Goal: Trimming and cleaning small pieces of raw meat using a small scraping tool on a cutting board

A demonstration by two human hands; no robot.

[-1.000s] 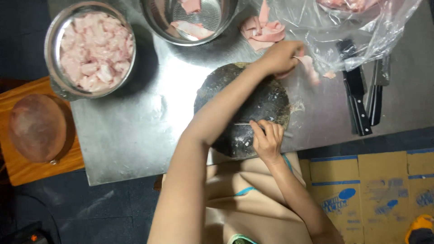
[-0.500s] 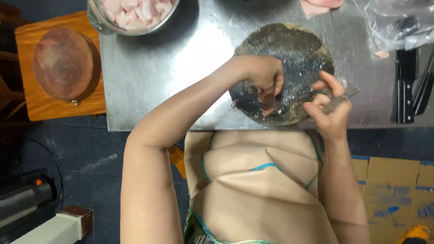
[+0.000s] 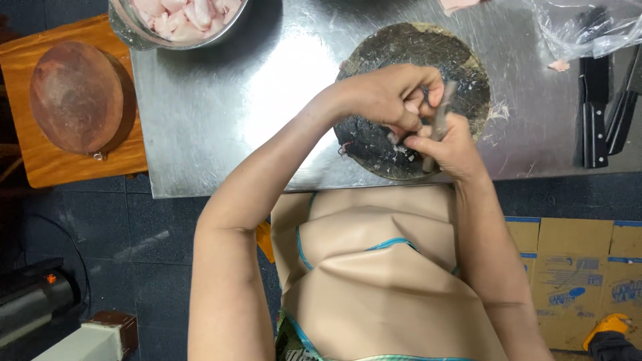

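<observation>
1. The left hand [image 3: 388, 97] and the right hand [image 3: 447, 148] met over a round, dark, scarred chopping block [image 3: 414, 100], fingers bunched together and touching.
2. The right hand was closed around a slim grey knife [image 3: 438, 124], its blade rising between the two hands; the left fingers pinched at something small beside the blade, too hidden to name.
3. The block lay at the near edge of a brushed stainless-steel table [image 3: 267, 100], its dark face flecked with pale scraps and its rim worn to a lighter tan.
4. A round metal bowl [image 3: 144, 37] heaped with pale pink, glossy raw meat pieces [image 3: 180, 13] sat at the table's far left corner, well apart from the hands.
5. Two black-handled knives [image 3: 605, 107] lay side by side on the steel to the right of the block, below a crumpled clear plastic bag [image 3: 588, 30].
6. A small pink scrap [image 3: 558, 65] rested on the steel just beside the bag.
7. To the left of the table stood a low orange-brown wooden stand [image 3: 40, 160] carrying a second round block [image 3: 77, 97], reddish-brown and smooth-worn, with a small metal ring at its edge.
8. The person wore a tan, smooth apron [image 3: 381, 267] edged with teal piping.
9. The floor [image 3: 167, 247] was dark tile; flattened brown cardboard [image 3: 582, 261] lay on it at the right.
</observation>
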